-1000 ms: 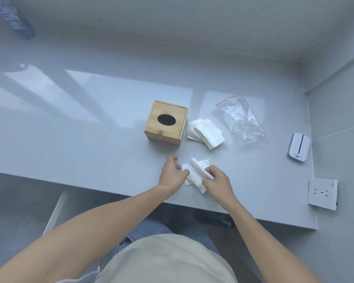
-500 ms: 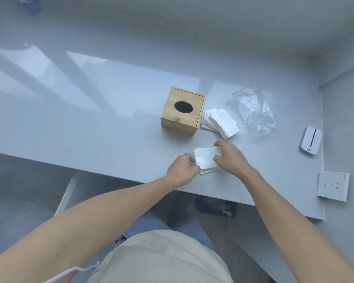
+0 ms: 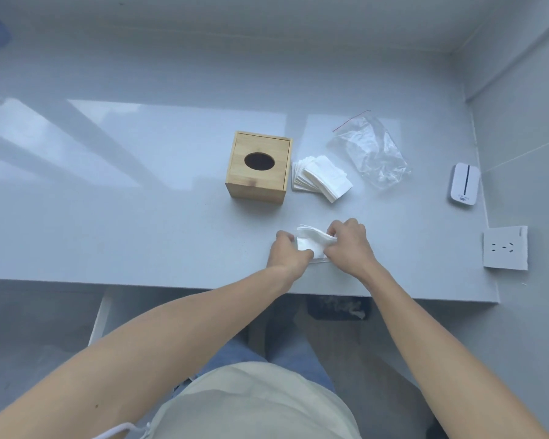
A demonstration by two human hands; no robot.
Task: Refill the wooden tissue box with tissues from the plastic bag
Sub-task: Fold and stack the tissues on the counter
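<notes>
Pale bamboo-coloured wood makes up the tissue box (image 3: 258, 171), a cube standing just above the centre of the frame on the glossy grey table (image 3: 114, 223), its lid on and a dark oval opening in the top. Touching its right side lies a fanned stack of folded white tissues (image 3: 322, 179). Further right, near the stack but apart from it, the clear plastic bag (image 3: 369, 152) lies crumpled and flat, a thin red strip along its upper edge.

Lower, at the centre of the frame near the table's front edge, a small bundle of white tissues (image 3: 309, 240) sits between both hands. The left hand (image 3: 287, 255) is curled, knuckles up, fingers closed on the bundle's left edge. The right hand (image 3: 349, 245) arches over the right side, fingertips pinching the top layers and lifting them slightly. Both forearms reach up from the bottom corners of the frame and converge on the bundle.

At the right edge, a white device with a dark stripe (image 3: 463, 184) and a white socket plate (image 3: 505, 247) lie on the surface.
</notes>
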